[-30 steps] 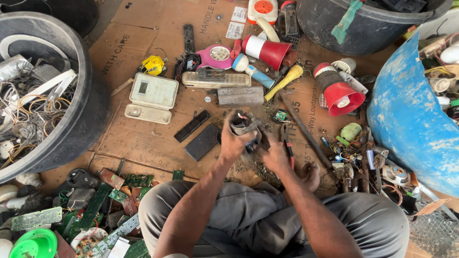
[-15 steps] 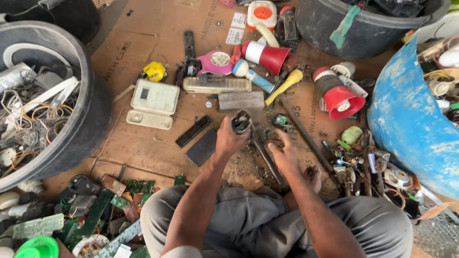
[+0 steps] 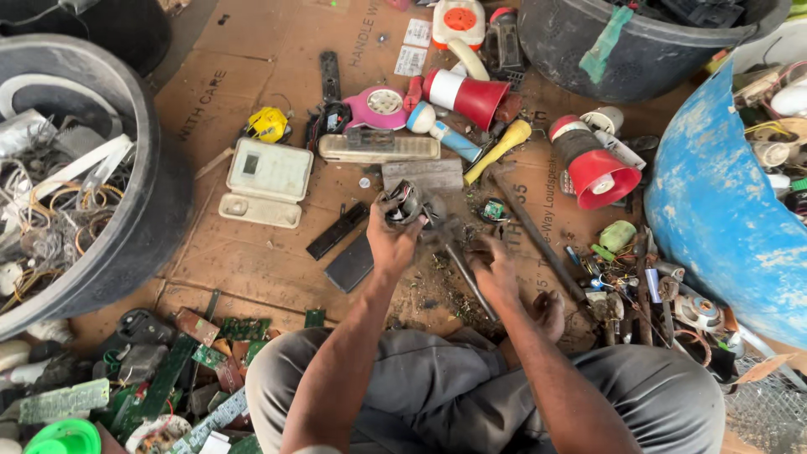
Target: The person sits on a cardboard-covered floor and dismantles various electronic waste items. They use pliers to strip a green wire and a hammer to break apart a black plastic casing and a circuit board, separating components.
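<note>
The person is sitting cross-legged on flattened cardboard (image 3: 252, 261), grey-trousered knees filling the near edge. The left hand (image 3: 393, 240) is closing around a small dark motor-like part (image 3: 403, 202), holding it up over the middle of the cardboard; the fingers are wrapping it tightly. Half a second ago this hand was raised a little higher and the part stood more upright, and now it is tipping toward the right hand (image 3: 494, 267). That hand has come back in from the side and is gripping the handle of a long metal tool (image 3: 461, 265), whose tip is pointing at the part, so the prying seems to be resuming.

Along the near left edge, green circuit boards (image 3: 168, 378) are lying in a heap. Further out a cream desk telephone (image 3: 269, 172), a pink dial telephone (image 3: 380, 108) and two red-and-white megaphones (image 3: 471, 94) are scattered across the cardboard. A black tub of wires (image 3: 126, 244) is standing at the left edge, a blue drum (image 3: 723, 227) at the right, and a dark tub (image 3: 639, 55) at the far right corner.
</note>
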